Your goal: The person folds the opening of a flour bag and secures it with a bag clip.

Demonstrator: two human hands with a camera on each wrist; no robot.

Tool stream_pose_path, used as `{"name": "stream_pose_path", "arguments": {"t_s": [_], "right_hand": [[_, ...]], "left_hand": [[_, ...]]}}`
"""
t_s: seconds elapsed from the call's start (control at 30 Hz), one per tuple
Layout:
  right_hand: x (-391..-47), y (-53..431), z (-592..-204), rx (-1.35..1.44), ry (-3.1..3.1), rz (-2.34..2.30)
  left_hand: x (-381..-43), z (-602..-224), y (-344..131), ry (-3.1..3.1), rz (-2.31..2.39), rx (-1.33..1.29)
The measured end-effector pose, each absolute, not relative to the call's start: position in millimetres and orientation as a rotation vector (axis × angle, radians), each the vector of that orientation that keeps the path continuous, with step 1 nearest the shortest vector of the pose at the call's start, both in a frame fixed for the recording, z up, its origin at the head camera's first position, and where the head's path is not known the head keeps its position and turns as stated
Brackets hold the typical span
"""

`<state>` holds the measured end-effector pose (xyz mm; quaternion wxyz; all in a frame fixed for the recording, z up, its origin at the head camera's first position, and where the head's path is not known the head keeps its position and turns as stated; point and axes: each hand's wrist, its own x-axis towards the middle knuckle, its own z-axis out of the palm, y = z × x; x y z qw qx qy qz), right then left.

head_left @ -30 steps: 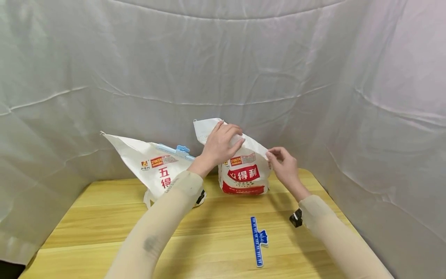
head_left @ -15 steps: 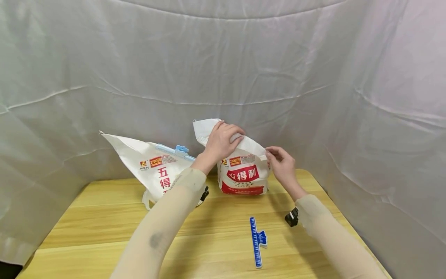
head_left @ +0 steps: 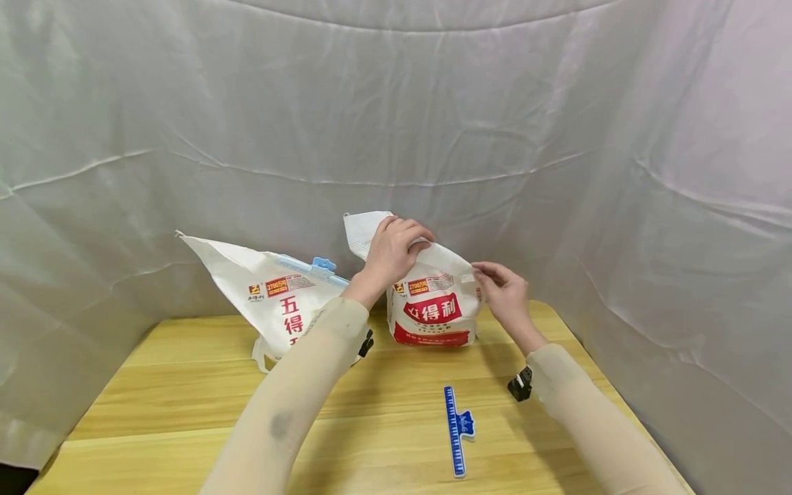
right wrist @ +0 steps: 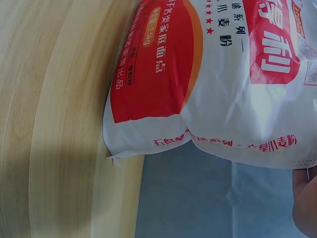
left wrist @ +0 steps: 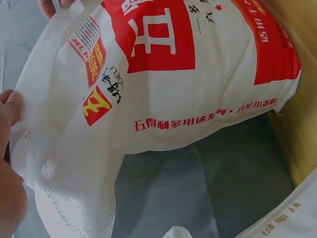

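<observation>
A white and red flour bag (head_left: pixel 433 323) stands upright at the back of the table, its top folded over toward me. My left hand (head_left: pixel 396 251) grips the folded top near its middle, thumb in front. With thumb and fingertips, my right hand (head_left: pixel 506 295) pinches the right end of that fold. In the left wrist view, the left hand (left wrist: pixel 10 153) holds the top edge of the bag (left wrist: pixel 163 99). Only part of the right hand (right wrist: pixel 304 203) shows in the right wrist view. A blue ruler-like bag clip (head_left: pixel 456 432) lies on the table in front, untouched.
A second white flour bag (head_left: pixel 272 289) leans at the left, with a light blue clip (head_left: pixel 315 267) across its top. My left forearm partly covers it. Grey cloth (head_left: pixel 396 124) hangs behind and beside the wooden table (head_left: pixel 155 392).
The bag's top has folded down further toward me on the right side, between the hands. Both hands keep their grip and have shifted only slightly.
</observation>
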<state>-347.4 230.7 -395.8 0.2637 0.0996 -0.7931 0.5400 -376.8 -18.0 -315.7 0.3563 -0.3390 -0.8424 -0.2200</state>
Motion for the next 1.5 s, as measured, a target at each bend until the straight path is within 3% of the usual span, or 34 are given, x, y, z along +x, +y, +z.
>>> {"name": "stream_pose_path", "arguments": {"t_s": [0.7,1.5], "right_hand": [[-342.0,226.1,-395.1,0.209,-2.187,1.393],[-285.0,241.7,-406.1,0.354,-2.22,1.42]], "left_hand": [[-378.6,-318.1,-13.1,-2.181,-0.616,-0.846],[-381.5,-326.1,-14.2,-2.157,-0.642,-0.867]]}}
